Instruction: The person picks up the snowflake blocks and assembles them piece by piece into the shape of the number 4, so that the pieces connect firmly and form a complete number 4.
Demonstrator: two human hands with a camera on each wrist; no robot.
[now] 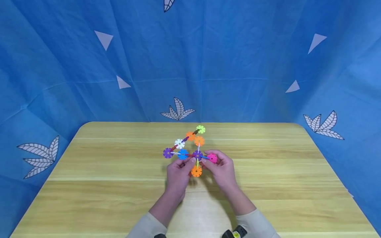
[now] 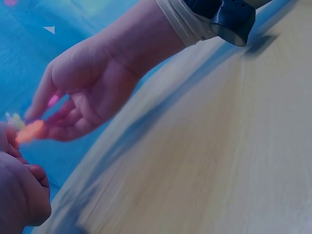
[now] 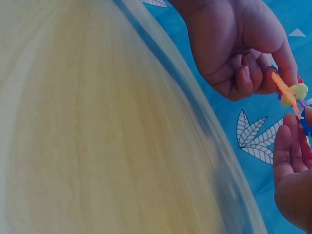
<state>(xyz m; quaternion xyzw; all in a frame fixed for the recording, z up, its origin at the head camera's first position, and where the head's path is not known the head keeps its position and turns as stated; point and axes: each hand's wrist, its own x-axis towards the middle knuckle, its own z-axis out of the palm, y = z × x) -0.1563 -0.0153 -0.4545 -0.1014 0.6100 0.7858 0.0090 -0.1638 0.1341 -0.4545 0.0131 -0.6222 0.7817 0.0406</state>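
A chain of slotted plastic discs, joined edge to edge, is held up over the table between both hands. My left hand (image 1: 177, 175) pinches the disc chain near the central purple disc (image 1: 197, 155). On the other side, my right hand (image 1: 222, 169) grips it with the thumb near the centre and fingers by the pink disc (image 1: 212, 158). An orange disc (image 1: 196, 171) hangs between the hands, and another orange disc (image 1: 199, 140) sticks out on the far side. Leftward run a blue disc (image 1: 183, 154) and a purple end disc (image 1: 167, 153); a white disc (image 1: 179, 143) starts a branch ending in a yellow-green disc (image 1: 200, 129).
The wood-grain table (image 1: 104, 172) spreads out on both sides of the hands. Behind it hangs a blue cloth (image 1: 238, 59) printed with leaves and white triangles. A dark device (image 2: 234, 24) is strapped on the right wrist over a light sleeve (image 1: 256, 224).
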